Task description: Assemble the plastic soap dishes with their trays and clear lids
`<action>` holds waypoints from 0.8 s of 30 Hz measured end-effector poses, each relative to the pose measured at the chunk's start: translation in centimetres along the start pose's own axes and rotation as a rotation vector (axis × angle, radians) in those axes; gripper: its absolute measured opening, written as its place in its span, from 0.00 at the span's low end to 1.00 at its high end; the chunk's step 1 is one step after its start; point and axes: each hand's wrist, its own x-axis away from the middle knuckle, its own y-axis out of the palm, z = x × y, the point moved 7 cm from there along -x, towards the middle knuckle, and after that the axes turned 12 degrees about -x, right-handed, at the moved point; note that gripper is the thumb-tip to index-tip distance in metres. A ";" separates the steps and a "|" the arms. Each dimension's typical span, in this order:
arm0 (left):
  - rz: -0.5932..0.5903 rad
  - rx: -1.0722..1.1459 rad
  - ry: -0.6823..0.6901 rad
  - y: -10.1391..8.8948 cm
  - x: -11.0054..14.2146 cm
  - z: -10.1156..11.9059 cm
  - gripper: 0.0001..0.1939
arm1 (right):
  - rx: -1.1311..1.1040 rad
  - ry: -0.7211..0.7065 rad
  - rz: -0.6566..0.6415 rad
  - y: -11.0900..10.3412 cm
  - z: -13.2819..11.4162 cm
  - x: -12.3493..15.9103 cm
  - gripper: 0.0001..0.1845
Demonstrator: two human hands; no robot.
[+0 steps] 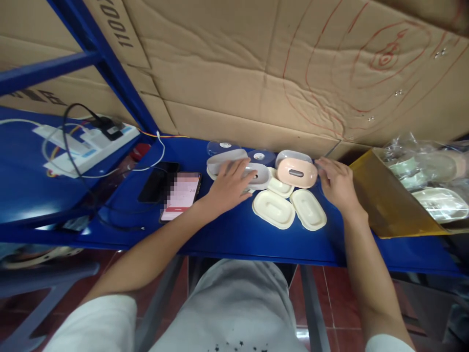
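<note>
My left hand (232, 183), fingers spread, rests over a grey oval piece (262, 177) with a small hole, beside a larger pale grey oval piece (227, 159). At the right, my right hand (337, 181) is by the end of a peach oval lid (296, 172) with a dark slot; its fingers are bent, and whether they grip anything is unclear. The peach lid lies in front of a clear cover (289, 157). Nearer to me lie two cream oval trays, one left (274, 209) and one right (309, 209). Another cream tray (280, 187) is partly hidden behind them.
A cardboard box (395, 200) with bagged oval parts stands on the right. On the left are a lit phone (181, 195), a dark phone (159, 182), and a power strip (91, 149) with cables. A cardboard wall (234, 63) closes off the back of the blue table (227, 239).
</note>
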 end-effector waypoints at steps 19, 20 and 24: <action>-0.164 0.139 -0.325 2.5 -0.3 -3.4 0.48 | 0.029 0.236 0.065 3.1 1.2 0.2 0.24; -0.168 0.154 -0.329 2.7 -0.3 -3.4 0.46 | 0.045 0.263 0.079 3.0 1.5 0.2 0.25; -0.019 0.235 -0.246 2.1 -0.6 -2.9 0.31 | 0.089 0.268 0.159 1.8 1.4 0.3 0.34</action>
